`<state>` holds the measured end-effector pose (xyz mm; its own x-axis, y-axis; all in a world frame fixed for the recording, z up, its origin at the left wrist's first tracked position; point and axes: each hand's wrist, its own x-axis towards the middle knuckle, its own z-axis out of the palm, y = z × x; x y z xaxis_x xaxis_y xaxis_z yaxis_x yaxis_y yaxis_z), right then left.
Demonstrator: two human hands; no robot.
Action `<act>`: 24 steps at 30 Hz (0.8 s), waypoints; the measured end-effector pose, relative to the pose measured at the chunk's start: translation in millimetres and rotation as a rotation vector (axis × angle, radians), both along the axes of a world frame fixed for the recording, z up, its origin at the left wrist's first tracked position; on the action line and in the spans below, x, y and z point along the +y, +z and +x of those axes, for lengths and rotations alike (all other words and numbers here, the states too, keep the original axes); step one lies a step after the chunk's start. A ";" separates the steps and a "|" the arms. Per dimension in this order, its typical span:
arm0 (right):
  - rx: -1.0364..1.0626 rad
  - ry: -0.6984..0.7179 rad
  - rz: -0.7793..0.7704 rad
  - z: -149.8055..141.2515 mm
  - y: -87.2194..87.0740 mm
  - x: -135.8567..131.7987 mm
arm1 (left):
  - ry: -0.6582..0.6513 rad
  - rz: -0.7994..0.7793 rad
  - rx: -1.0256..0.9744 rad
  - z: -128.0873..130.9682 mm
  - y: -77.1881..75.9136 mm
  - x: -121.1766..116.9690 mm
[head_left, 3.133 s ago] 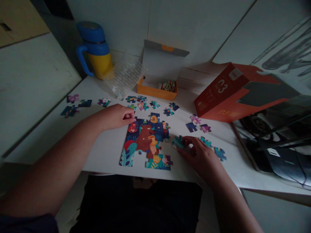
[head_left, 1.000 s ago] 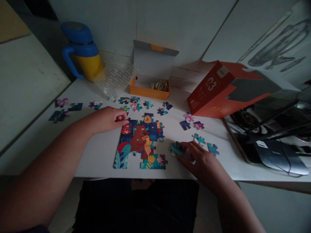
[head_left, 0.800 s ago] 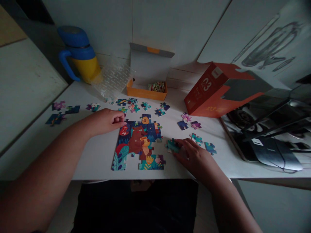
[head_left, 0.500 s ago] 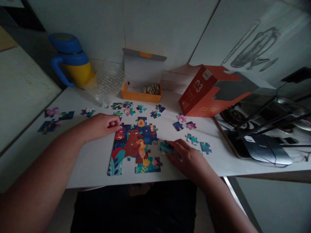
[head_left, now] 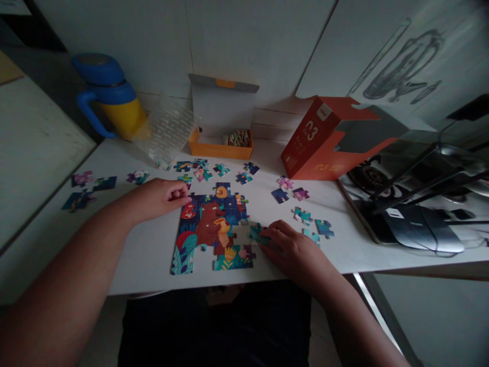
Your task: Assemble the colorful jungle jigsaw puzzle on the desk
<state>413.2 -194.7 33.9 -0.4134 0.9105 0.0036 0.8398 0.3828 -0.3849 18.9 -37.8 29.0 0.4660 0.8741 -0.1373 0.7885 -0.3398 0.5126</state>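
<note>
A partly joined jigsaw puzzle (head_left: 208, 224) with a brown bear on it lies near the front edge of the white table. My right hand (head_left: 284, 242) has its fingers closed on a teal puzzle piece (head_left: 256, 233), low over the table at the puzzle's right side, beside a gap there. Fingers hide part of that piece. My left hand (head_left: 168, 196) rests curled at the puzzle's upper left corner; what lies inside its fingers, if anything, is hidden. Loose teal pieces (head_left: 302, 215) lie to the right of my right hand.
More loose pieces (head_left: 203, 175) lie behind the puzzle, and others (head_left: 82, 178) at far left. An open orange box (head_left: 221, 149), clear plastic wrap (head_left: 168, 130) and a blue-yellow jug (head_left: 122, 109) stand at the back. A red box (head_left: 317, 148) and a black device (head_left: 408, 227) occupy the right.
My right hand has brought the teal piece leftward, close against the puzzle's right side. My left hand stays at the puzzle's corner. The whole view has shifted as the head turned.
</note>
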 end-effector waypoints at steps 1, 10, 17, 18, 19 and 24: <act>-0.002 0.001 0.004 -0.3 0.6 0.1 | 0.001 0.002 -0.001 0.2 0.3 -0.2; -0.007 0.004 0.007 -0.9 0.3 2.0 | -0.006 -0.013 0.009 2.0 4.5 -1.7; -0.026 -0.018 0.097 6.7 3.6 -0.6 | -0.017 0.001 0.019 0.3 2.1 0.2; -0.024 -0.049 0.123 12.5 5.6 -1.4 | -0.017 -0.001 0.018 -0.1 1.4 0.6; -0.021 -0.090 0.150 20.0 7.9 -2.1 | -0.016 -0.003 0.016 -0.4 0.7 0.9; -0.120 -0.362 0.264 70.5 17.2 -1.8 | -0.025 -0.013 0.022 -0.6 1.3 1.1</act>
